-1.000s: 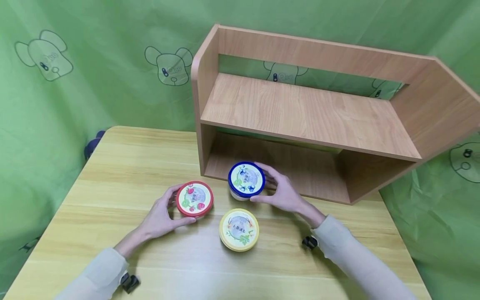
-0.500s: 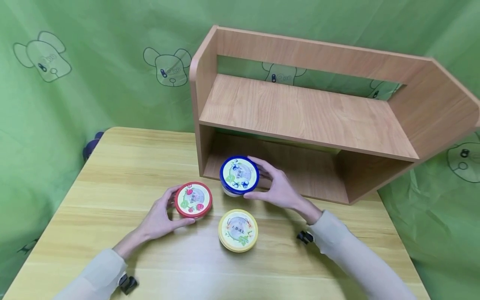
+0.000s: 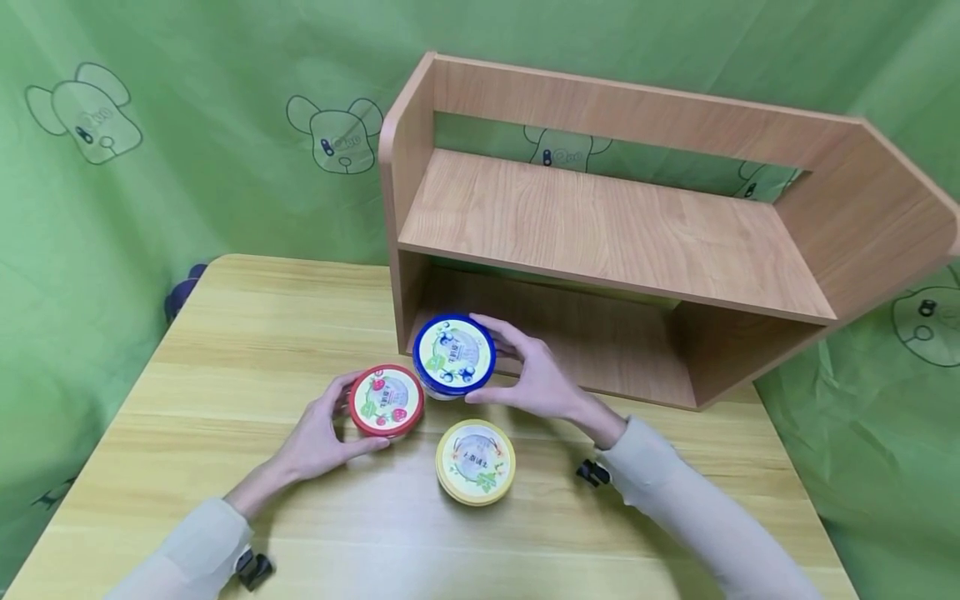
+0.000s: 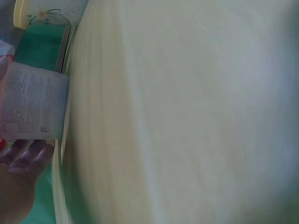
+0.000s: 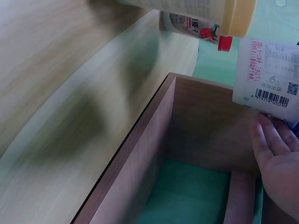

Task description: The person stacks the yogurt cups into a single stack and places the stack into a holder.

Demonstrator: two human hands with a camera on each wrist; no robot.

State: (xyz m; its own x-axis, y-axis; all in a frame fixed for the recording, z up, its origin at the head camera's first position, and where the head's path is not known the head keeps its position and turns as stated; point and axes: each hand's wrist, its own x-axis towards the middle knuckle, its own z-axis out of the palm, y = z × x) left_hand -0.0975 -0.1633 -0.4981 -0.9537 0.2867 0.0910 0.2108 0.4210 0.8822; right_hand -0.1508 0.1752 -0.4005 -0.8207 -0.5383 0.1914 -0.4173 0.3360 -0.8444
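Note:
A red-lidded tub (image 3: 387, 400) with strawberry pictures stands on the table, and my left hand (image 3: 317, 443) holds it with thumb and fingers around its left side. In the left wrist view, the fingers lie along the printed wall of this tub (image 4: 33, 100). My right hand (image 3: 542, 385) grips a blue-lidded tub (image 3: 454, 356) with blueberry pictures from its right side. That tub appears lifted off the table, close behind and right of the red-lidded one; whether they touch I cannot tell. A yellow-lidded tub (image 3: 476, 462) stands in front, touched by neither hand.
A two-level wooden shelf (image 3: 615, 225) stands at the back right of the table, its lower front edge just behind the right hand. The light wooden table (image 3: 247, 333) extends left and forward. A green curtain (image 3: 225, 167) hangs behind.
My right hand has moved left with the blue-lidded tub, bringing it next to the red-lidded tub. The left hand and the other two tubs have stayed in place.

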